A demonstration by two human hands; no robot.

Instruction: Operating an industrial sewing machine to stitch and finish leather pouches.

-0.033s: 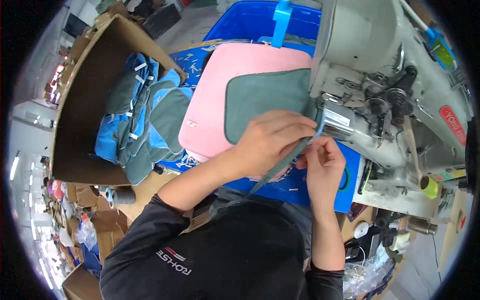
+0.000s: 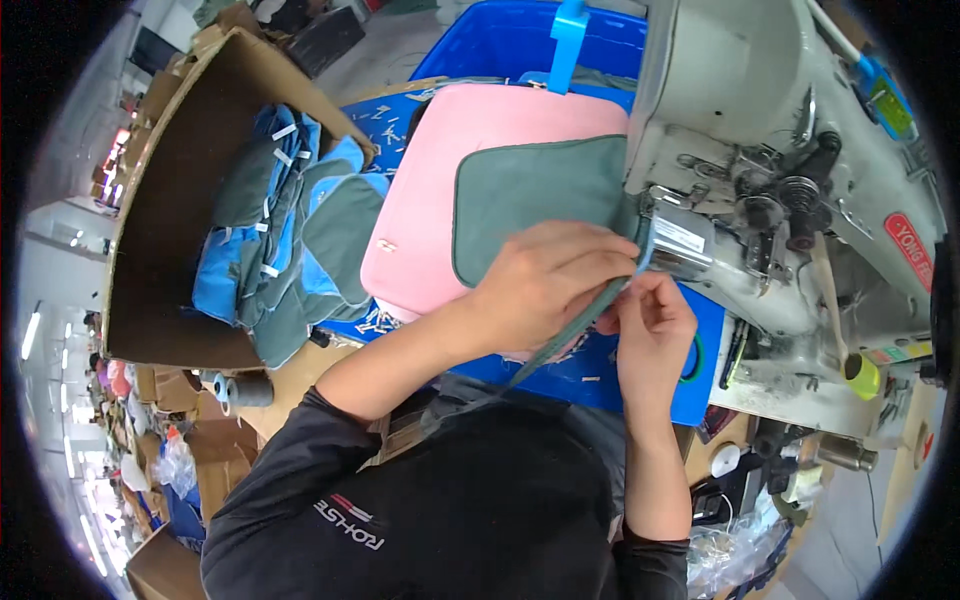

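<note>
My left hand has its fingers closed on a grey-green fabric strip with a light blue edge, which runs from the sewing machine down toward my body. My right hand, lower and further right, pinches that strip near the blue edge; its fingertips are partly hidden by it. A pink padded piece with a grey-green panel lies under my left hand, against the machine's working end, on a blue work surface. The needle area is too hidden to make out.
A cardboard box with stacked grey and blue fabric pieces stands at the left, with thread cones below it. A blue bin is behind the work surface. A yellow-green cup and small tools sit at the right.
</note>
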